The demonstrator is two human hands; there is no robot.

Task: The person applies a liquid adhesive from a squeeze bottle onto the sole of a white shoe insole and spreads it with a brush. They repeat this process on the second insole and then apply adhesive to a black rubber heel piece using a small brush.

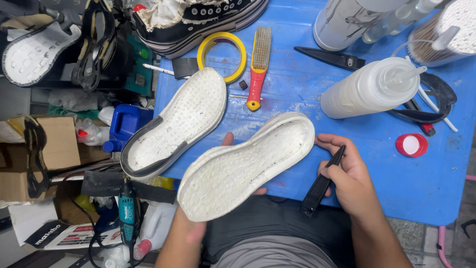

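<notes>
The left hand (233,164) grips a white shoe sole (248,166) from underneath, holding it over the near edge of the blue bench (347,164). The right hand (347,173) is clamped on a black knife (322,181) just beside the sole's heel. A second sole (176,124) hangs over the bench's left edge, with a red-handled brush (258,67) farther back.

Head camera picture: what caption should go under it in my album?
Left hand holds a white shoe sole; right hand grips a black tool over a blue table.
</notes>
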